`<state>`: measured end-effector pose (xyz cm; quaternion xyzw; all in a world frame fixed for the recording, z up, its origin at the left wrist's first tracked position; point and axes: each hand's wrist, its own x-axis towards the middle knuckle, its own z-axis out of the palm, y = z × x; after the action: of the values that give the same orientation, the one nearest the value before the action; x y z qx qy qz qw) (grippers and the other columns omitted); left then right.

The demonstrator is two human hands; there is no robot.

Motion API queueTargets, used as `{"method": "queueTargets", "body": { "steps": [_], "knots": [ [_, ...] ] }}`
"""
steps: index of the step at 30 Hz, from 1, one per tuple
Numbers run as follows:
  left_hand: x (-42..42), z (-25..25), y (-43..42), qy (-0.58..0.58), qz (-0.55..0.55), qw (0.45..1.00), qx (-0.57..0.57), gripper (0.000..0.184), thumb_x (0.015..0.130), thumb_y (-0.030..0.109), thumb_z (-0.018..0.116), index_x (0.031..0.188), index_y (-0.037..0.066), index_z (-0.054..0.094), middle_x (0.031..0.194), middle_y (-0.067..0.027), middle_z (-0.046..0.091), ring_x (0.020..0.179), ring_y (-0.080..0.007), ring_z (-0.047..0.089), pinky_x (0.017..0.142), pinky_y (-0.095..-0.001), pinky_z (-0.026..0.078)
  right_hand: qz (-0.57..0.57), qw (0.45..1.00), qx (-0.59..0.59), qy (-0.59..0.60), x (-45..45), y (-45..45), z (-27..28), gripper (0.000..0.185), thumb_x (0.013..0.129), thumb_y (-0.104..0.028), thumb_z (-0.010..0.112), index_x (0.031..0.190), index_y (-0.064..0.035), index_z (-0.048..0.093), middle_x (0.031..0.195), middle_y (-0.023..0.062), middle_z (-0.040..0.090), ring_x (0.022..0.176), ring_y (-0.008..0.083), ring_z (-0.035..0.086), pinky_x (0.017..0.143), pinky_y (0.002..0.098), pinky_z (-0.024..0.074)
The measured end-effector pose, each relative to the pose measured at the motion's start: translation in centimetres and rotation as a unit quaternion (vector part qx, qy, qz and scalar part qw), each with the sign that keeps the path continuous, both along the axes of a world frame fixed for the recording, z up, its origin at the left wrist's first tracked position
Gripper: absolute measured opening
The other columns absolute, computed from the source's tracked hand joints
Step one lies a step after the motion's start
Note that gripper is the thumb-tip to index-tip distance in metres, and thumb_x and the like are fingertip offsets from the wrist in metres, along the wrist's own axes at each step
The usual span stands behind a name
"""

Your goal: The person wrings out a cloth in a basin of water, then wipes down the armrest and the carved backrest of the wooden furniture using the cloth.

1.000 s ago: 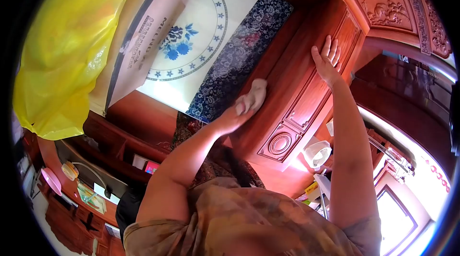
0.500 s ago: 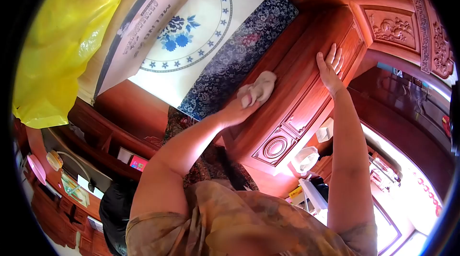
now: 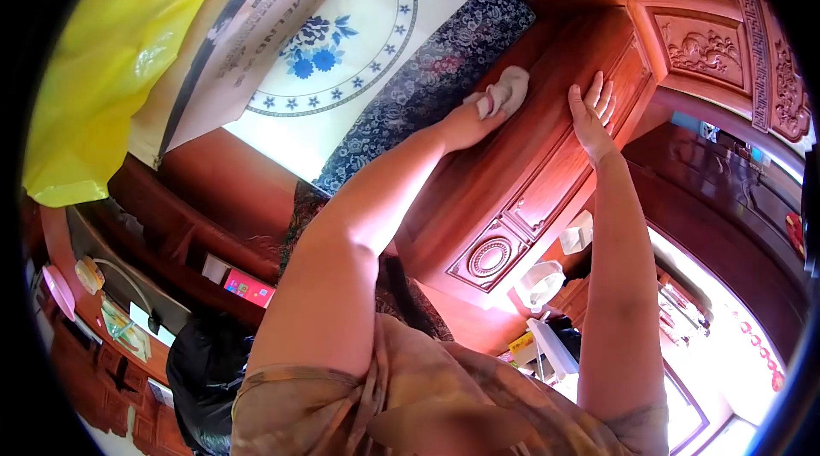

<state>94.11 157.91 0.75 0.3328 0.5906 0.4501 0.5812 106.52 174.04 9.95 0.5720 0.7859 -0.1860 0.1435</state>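
A crumpled whitish cloth (image 3: 511, 90) is bunched under my left hand (image 3: 475, 121), whose fingers are closed around it. The cloth presses on the reddish-brown wooden surface (image 3: 521, 157) of a carved piece of furniture, close to the dark blue floral border of a white mat (image 3: 376, 84). My right hand (image 3: 593, 117) lies near the outer edge of the same wood, fingers stretched out and holding nothing. Below it, the side panel bears a round carving (image 3: 489, 259).
A cardboard box (image 3: 243, 46) and a yellow plastic bag (image 3: 111, 72) stand at the upper left. Carved wooden panels (image 3: 700, 48) rise at the upper right. A clear plastic container (image 3: 540, 285) sits beyond the furniture's side. Something black (image 3: 209, 371) lies at lower left.
My left hand has slid the cloth up and to the right along the wood, and the arm reaches farther. My right hand stays in nearly the same place.
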Motion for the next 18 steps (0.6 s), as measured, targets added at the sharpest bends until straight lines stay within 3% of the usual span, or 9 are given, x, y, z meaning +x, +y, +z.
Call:
{"method": "queueTargets", "body": {
  "steps": [2, 4, 7, 10, 11, 12, 13, 16, 18],
  "knots": [
    [1.4, -1.9, -3.6, 0.063, 0.047, 0.995, 0.069, 0.060, 0.084, 0.047, 0.043, 0.120, -0.001, 0.040, 0.114, -0.0243, 0.047, 0.108, -0.0280, 0.045, 0.090, -0.0297, 0.033, 0.000, 1.000, 0.001, 0.009, 0.0, -0.1, -0.1, 0.078, 0.078, -0.066, 0.025, 0.136, -0.0226, -0.004, 0.142, 0.0067, -0.011, 0.130, 0.0269, -0.012, 0.099, 0.0527, -0.0005],
    [1.7, -1.3, -8.3, 0.060, 0.012, 0.998, -0.005, 0.058, 0.084, 0.047, 0.042, 0.117, 0.000, 0.043, 0.110, -0.0224, 0.051, 0.105, -0.0276, 0.047, 0.089, -0.0299, 0.034, -0.001, 1.000, 0.002, 0.007, 0.0, -0.1, 0.0, 0.078, 0.078, -0.066, 0.025, 0.136, -0.0228, -0.004, 0.142, 0.0066, -0.011, 0.130, 0.0269, -0.012, 0.098, 0.0530, -0.0006],
    [1.6, 0.3, -13.8, -0.039, -0.038, 0.997, -0.058, 0.054, 0.085, 0.046, 0.042, 0.112, 0.000, 0.047, 0.104, -0.0188, 0.054, 0.099, -0.0233, 0.049, 0.086, -0.0294, 0.036, 0.000, 1.000, 0.002, 0.002, -0.1, -0.2, 0.0, 0.078, 0.078, -0.065, 0.026, 0.136, -0.0231, -0.004, 0.142, 0.0067, -0.011, 0.130, 0.0266, -0.012, 0.098, 0.0531, -0.0004],
    [2.5, 0.0, -18.0, -0.060, -0.043, 0.992, -0.098, 0.046, 0.086, 0.038, 0.044, 0.112, 0.000, 0.047, 0.102, -0.0141, 0.054, 0.097, -0.0164, 0.047, 0.085, -0.0273, 0.036, 0.003, 1.000, 0.007, -0.002, -0.1, 0.1, -0.2, 0.078, 0.079, -0.065, 0.027, 0.136, -0.0233, -0.005, 0.142, 0.0065, -0.012, 0.130, 0.0259, -0.013, 0.098, 0.0526, -0.0004],
    [4.0, -2.5, -19.7, -0.132, -0.005, 0.987, -0.095, 0.043, 0.087, 0.030, 0.047, 0.116, -0.001, 0.043, 0.106, -0.0108, 0.053, 0.099, -0.0140, 0.046, 0.086, -0.0251, 0.036, 0.000, 1.000, 0.000, -0.001, -0.1, 0.1, 0.0, 0.078, 0.079, -0.065, 0.027, 0.136, -0.0231, -0.006, 0.142, 0.0063, -0.013, 0.130, 0.0256, -0.014, 0.098, 0.0526, -0.0006],
    [4.3, -2.5, -20.2, -0.135, -0.003, 0.986, -0.094, 0.043, 0.087, 0.030, 0.047, 0.116, -0.001, 0.043, 0.106, -0.0108, 0.053, 0.099, -0.0140, 0.046, 0.086, -0.0251, 0.036, -0.004, 1.000, -0.009, -0.001, -0.1, 0.0, 0.1, 0.078, 0.079, -0.065, 0.026, 0.136, -0.0230, -0.006, 0.142, 0.0062, -0.013, 0.130, 0.0253, -0.015, 0.098, 0.0526, -0.0008],
    [4.6, -2.6, -20.5, -0.216, 0.032, 0.972, -0.083, 0.043, 0.087, 0.028, 0.047, 0.118, -0.001, 0.041, 0.107, -0.0096, 0.052, 0.100, -0.0127, 0.046, 0.087, -0.0239, 0.035, -0.002, 1.000, -0.011, -0.003, -0.2, -0.1, 0.3, 0.078, 0.079, -0.065, 0.025, 0.136, -0.0222, -0.007, 0.142, 0.0059, -0.014, 0.129, 0.0249, -0.016, 0.099, 0.0517, -0.0016],
    [4.2, -1.3, -18.4, -0.277, 0.078, 0.955, -0.076, 0.052, 0.087, 0.033, 0.046, 0.123, -0.003, 0.035, 0.113, -0.0128, 0.049, 0.106, -0.0151, 0.044, 0.091, -0.0249, 0.033, 0.002, 1.000, -0.012, 0.007, -0.1, -0.1, 0.2, 0.078, 0.079, -0.065, 0.025, 0.136, -0.0215, -0.007, 0.141, 0.0061, -0.015, 0.129, 0.0249, -0.016, 0.099, 0.0507, -0.0020],
    [2.2, 0.5, -14.5, -0.057, 0.010, 0.993, -0.106, 0.063, 0.085, 0.042, 0.043, 0.125, -0.005, 0.031, 0.119, -0.0175, 0.045, 0.111, -0.0197, 0.042, 0.093, -0.0273, 0.030, 0.001, 1.000, -0.013, 0.005, -0.4, -0.1, 0.4, 0.078, 0.080, -0.065, 0.025, 0.136, -0.0214, -0.007, 0.141, 0.0063, -0.015, 0.129, 0.0249, -0.017, 0.099, 0.0504, -0.0021]
  ]
}}
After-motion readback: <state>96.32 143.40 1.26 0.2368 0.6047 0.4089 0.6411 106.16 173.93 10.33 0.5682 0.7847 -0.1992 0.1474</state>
